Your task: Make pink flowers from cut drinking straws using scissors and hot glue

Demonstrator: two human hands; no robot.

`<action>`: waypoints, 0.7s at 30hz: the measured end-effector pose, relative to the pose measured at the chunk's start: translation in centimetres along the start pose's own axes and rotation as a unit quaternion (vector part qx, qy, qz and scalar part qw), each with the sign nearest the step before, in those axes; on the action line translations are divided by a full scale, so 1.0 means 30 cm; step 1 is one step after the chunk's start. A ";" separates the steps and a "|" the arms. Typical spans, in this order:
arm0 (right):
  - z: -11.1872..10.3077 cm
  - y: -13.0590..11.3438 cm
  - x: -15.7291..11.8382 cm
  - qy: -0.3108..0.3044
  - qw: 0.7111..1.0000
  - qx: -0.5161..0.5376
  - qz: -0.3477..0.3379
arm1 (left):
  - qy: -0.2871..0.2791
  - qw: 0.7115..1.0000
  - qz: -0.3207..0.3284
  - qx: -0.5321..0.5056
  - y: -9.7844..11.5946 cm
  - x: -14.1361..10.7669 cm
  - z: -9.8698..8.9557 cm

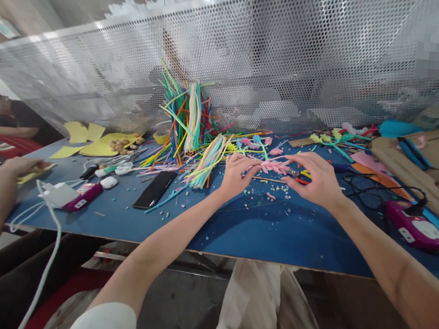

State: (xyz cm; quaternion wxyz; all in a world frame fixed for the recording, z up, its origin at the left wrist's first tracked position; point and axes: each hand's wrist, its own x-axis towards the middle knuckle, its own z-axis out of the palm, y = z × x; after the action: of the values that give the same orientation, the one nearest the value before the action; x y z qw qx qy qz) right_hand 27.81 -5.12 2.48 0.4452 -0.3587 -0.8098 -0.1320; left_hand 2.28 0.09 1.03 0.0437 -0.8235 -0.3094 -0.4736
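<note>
A pink fuzzy sprig [275, 167], which looks made from pipe cleaner, lies across the space between my hands above the blue table. My left hand [239, 174] is closed, its thumb and fingers pinching the sprig's left end. At the other end is my right hand [316, 178], with thumb and index finger apart beside the sprig's tip. Small pliers [299, 177] with red-orange handles show in the gap between those fingers; they look to lie on the table. A bundle of pastel pipe cleaners [211, 161] rests just beyond my left hand.
Small clippings litter the blue table [236, 233]. Upright coloured pipe cleaners [187, 115] stand by the perforated metal panel [292, 52]. A black phone [155, 190] lies left; purple power strips [84, 195] sit either side. Cardboard [429, 159] is at right. Another person's hand [29, 167] is far left.
</note>
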 end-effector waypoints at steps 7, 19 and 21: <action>0.004 -0.004 0.002 0.012 1.000 -0.010 -0.007 | 0.005 1.000 0.011 0.001 -0.007 -0.002 0.004; 0.008 0.006 0.001 0.018 1.000 -0.002 0.009 | -0.001 1.000 0.000 -0.006 0.002 0.001 -0.002; 0.008 0.005 0.002 0.020 1.000 -0.001 0.017 | -0.005 1.000 -0.003 -0.005 0.002 0.001 -0.003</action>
State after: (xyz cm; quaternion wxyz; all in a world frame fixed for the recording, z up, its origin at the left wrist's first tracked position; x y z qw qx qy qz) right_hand 27.75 -4.87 2.37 0.4628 -0.3705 -0.7944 -0.1327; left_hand 2.25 0.01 1.12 0.0369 -0.8254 -0.3095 -0.4707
